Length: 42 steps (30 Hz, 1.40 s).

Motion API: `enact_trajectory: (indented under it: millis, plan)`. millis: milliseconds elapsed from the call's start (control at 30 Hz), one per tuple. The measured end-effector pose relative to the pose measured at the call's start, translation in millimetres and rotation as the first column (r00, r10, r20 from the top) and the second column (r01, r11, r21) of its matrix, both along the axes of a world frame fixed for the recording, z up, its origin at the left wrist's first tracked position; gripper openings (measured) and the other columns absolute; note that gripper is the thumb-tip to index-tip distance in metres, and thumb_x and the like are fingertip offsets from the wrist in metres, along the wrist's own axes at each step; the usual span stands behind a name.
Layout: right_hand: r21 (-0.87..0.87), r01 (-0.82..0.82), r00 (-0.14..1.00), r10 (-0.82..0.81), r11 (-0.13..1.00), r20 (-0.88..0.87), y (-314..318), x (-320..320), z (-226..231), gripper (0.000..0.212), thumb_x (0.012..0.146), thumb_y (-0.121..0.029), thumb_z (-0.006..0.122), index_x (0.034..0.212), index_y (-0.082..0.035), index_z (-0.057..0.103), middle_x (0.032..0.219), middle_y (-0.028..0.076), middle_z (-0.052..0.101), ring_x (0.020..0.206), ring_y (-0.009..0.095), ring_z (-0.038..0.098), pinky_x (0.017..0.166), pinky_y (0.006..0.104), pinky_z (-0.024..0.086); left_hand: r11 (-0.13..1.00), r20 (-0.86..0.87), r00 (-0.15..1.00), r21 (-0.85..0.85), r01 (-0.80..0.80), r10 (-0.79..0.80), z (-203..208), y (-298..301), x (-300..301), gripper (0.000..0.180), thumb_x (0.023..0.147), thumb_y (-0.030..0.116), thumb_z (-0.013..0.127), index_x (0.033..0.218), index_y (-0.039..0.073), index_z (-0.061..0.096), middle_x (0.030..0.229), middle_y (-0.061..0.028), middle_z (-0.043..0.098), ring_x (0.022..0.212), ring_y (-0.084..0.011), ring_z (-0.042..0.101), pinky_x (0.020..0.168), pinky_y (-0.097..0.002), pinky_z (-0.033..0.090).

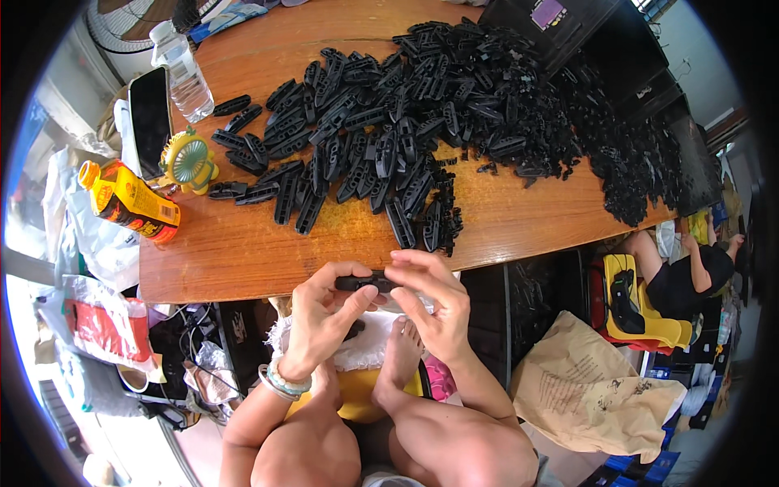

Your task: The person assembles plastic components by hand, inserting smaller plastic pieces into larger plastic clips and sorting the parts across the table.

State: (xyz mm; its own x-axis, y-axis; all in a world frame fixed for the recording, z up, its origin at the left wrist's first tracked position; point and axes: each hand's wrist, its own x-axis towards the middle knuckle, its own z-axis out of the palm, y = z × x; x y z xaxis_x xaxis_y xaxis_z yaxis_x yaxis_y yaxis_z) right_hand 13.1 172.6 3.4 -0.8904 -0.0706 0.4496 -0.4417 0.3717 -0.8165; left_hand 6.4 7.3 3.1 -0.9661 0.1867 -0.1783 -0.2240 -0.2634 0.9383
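Note:
Just past the front edge of the wooden table, my left hand pinches a long black plastic part between thumb and fingers. Its right end meets the fingertips of my right hand, which close around it from the other side. Whether a second, smaller piece sits in those right fingertips is too small to tell. Beyond both hands, a heap of similar boat-shaped black plastic parts spreads over the table. A small cluster of tiny black pieces lies at the heap's near edge.
The wooden table also carries a yellow-capped drink bottle, a small fan, a phone and a clear bottle. Black crates stand far right. Lower right are a brown paper bag and a seated person.

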Motion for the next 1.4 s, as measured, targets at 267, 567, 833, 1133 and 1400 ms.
enact_trajectory:
  millis: [267,567,833,1133,1400]
  plan:
    - [-0.387,0.044,0.832,0.181,0.921,0.525,7.2,22.6,-7.9,0.026,0.085,-0.007,0.064,0.109,0.003,0.061,0.079,0.008,0.064,0.069,0.013,0.063,0.065,0.0243,0.049,0.968,-0.074,0.979,-0.182,0.173,-0.189,-5.9,-2.0,4.9,0.017,0.086,0.006,0.060,0.100,-0.004,0.058,0.087,-0.0114,0.068,0.075,-0.0119,0.066,0.068,-0.0224,0.051]
    - [-0.547,0.106,0.760,0.287,0.830,0.583,24.4,33.6,-14.8,0.028,0.085,-0.004,0.064,0.110,0.006,0.057,0.087,0.010,0.067,0.076,0.013,0.064,0.067,0.0238,0.050,0.939,-0.095,0.965,-0.273,0.209,-0.243,-8.0,16.0,7.8,0.021,0.081,0.002,0.063,0.100,-0.004,0.056,0.085,-0.0089,0.066,0.078,-0.0105,0.063,0.068,-0.0233,0.051]
    - [-0.468,0.096,0.708,0.270,0.879,0.652,35.7,30.2,-24.4,0.025,0.086,-0.007,0.063,0.108,0.003,0.061,0.079,0.007,0.066,0.068,0.011,0.063,0.062,0.0237,0.050,0.885,-0.195,0.951,-0.448,0.130,-0.239,-4.0,17.3,8.6,0.023,0.080,0.005,0.067,0.098,-0.003,0.056,0.083,-0.0117,0.066,0.069,-0.0135,0.064,0.060,-0.0248,0.050]
    - [0.064,0.069,0.793,-0.094,0.996,0.602,40.3,13.4,-22.7,0.018,0.080,-0.002,0.067,0.096,0.004,0.064,0.071,0.011,0.063,0.054,0.013,0.058,0.051,0.0257,0.046,0.687,-0.662,0.640,-0.672,-0.277,-0.390,-16.8,21.7,-68.9,0.026,0.075,-0.003,0.061,0.100,0.002,0.061,0.092,-0.0142,0.057,0.067,-0.0242,0.059,0.056,-0.0305,0.048]
    - [0.473,0.301,0.953,-0.256,0.828,-0.160,38.7,-68.6,-22.1,0.015,0.071,-0.001,0.068,0.084,-0.005,0.063,0.095,0.006,0.055,0.090,0.027,0.051,0.077,0.0374,0.039,0.520,-0.674,0.353,-0.732,-0.440,-0.649,-24.7,28.1,-83.8,0.040,0.066,-0.009,0.058,0.104,0.004,0.059,0.103,-0.0159,0.051,0.083,-0.0273,0.058,0.062,-0.0332,0.051]
